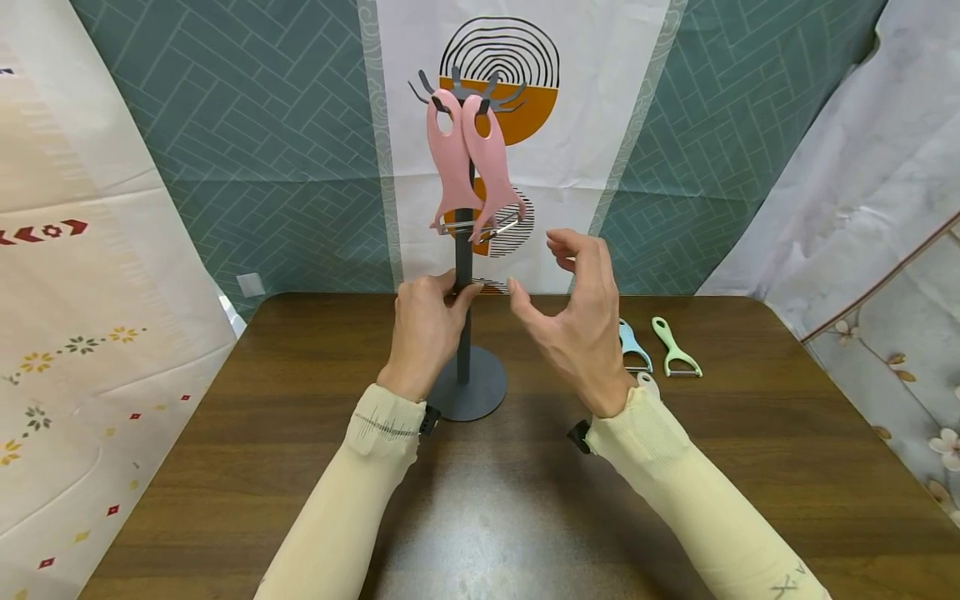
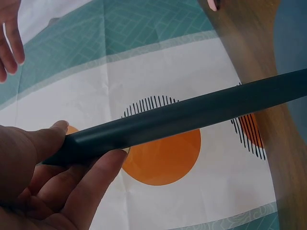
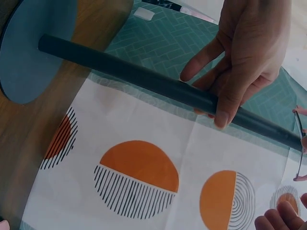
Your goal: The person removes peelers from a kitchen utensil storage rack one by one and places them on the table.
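A dark upright rack with a round base stands on the table, curved hooks fanning out at its top. Two pink Y-shaped peelers hang by their handle holes from the front hooks, blades downward. Below them, my left hand grips the rack's pole between thumb and fingers. To the right of the pole, my right hand is raised with thumb and fingers spread apart, holding nothing. In the right wrist view, the left hand is seen around the pole.
On the table's right side lie a blue peeler, a green peeler and a white one partly hidden by the right wrist. A patterned cloth hangs behind the wooden table.
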### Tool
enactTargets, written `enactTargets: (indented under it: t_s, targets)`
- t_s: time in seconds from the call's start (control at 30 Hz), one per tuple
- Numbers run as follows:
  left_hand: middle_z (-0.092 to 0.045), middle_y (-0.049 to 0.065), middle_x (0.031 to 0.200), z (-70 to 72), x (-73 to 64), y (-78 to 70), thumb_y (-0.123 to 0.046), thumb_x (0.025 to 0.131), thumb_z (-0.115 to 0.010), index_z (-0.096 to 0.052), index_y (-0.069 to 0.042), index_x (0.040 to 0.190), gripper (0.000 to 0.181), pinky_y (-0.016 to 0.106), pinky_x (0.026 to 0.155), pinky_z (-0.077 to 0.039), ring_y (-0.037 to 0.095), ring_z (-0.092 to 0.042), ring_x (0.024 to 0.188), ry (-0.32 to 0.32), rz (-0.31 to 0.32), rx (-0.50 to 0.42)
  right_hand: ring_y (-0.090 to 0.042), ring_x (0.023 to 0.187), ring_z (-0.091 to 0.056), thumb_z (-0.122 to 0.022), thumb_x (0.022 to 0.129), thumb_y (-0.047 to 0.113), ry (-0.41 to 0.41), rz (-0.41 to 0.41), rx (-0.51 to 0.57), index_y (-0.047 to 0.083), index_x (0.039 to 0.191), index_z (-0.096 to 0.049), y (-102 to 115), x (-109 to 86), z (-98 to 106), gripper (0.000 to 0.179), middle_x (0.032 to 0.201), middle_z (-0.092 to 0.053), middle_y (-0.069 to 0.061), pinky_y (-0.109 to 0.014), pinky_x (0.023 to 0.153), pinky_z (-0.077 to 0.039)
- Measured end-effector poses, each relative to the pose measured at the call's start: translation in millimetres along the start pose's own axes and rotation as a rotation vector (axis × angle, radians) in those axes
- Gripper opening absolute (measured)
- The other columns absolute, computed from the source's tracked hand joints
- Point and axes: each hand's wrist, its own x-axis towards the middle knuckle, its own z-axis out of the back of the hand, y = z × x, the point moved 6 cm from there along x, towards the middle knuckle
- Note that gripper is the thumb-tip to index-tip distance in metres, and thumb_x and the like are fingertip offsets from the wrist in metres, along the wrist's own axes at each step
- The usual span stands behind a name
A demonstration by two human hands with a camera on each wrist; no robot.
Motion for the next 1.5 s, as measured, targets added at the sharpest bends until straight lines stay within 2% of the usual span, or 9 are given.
enactTargets:
  t_s: [0.47, 0.67, 0.97, 1.27, 1.5]
  targets:
    - [-0.069, 0.006, 0.065, -0.6, -0.7, 0.9, -0.027, 0.097, -0.073, -0.074, -0.008, 0.082, 0.024, 0.032, 0.052, -0.039, 0.021, -0.06, 0.057, 0.001, 0.009, 0.014, -0.025, 0.116, -0.056, -0.079, 0.085, 0.028, 0.003, 0.01, -0.019, 0.001, 0.134, -0.055, 5.1, 4.4, -6.1, 0.061, 0.126, -0.058, -0.017, -0.038, 0.103, -0.049]
    - [-0.072, 0.007, 0.069, -1.7, -0.3, 0.7, -0.026, 0.097, -0.072, -0.077, -0.008, 0.089, 0.021, 0.031, 0.052, -0.039, 0.021, -0.063, 0.059, -0.002, 0.001, 0.03, -0.026, 0.118, -0.055, -0.079, 0.085, 0.03, -0.001, 0.015, -0.008, 0.001, 0.135, -0.054, 9.9, 7.5, -8.9, 0.063, 0.128, -0.057, -0.017, -0.039, 0.104, -0.048]
    - [-0.068, 0.007, 0.064, -1.0, -0.9, 0.6, -0.022, 0.097, -0.072, -0.075, -0.008, 0.085, 0.019, 0.032, 0.052, -0.038, 0.021, -0.059, 0.057, -0.006, -0.003, 0.022, -0.024, 0.119, -0.053, -0.079, 0.084, 0.028, -0.004, -0.003, 0.03, 0.001, 0.136, -0.052, 14.4, 10.1, -13.7, 0.064, 0.128, -0.055, -0.017, -0.041, 0.104, -0.048]
    - [-0.07, 0.007, 0.066, -0.3, -0.5, 1.1, -0.02, 0.096, -0.074, -0.077, -0.008, 0.087, 0.015, 0.033, 0.052, -0.04, 0.023, -0.062, 0.059, -0.018, 0.006, 0.014, -0.029, 0.119, -0.052, -0.08, 0.084, 0.032, -0.026, 0.027, 0.043, 0.001, 0.138, -0.051, 20.5, 14.4, -17.0, 0.069, 0.133, -0.051, -0.017, -0.035, 0.104, -0.047]
    - [-0.071, 0.007, 0.068, -0.5, -0.5, 1.8, -0.021, 0.097, -0.072, -0.077, -0.008, 0.088, 0.016, 0.035, 0.054, -0.043, 0.024, -0.064, 0.062, -0.007, 0.025, 0.027, -0.029, 0.122, -0.05, -0.08, 0.084, 0.033, -0.051, 0.065, 0.06, 0.001, 0.14, -0.05, 25.8, 19.2, -18.4, 0.071, 0.136, -0.048, -0.018, -0.036, 0.104, -0.046]
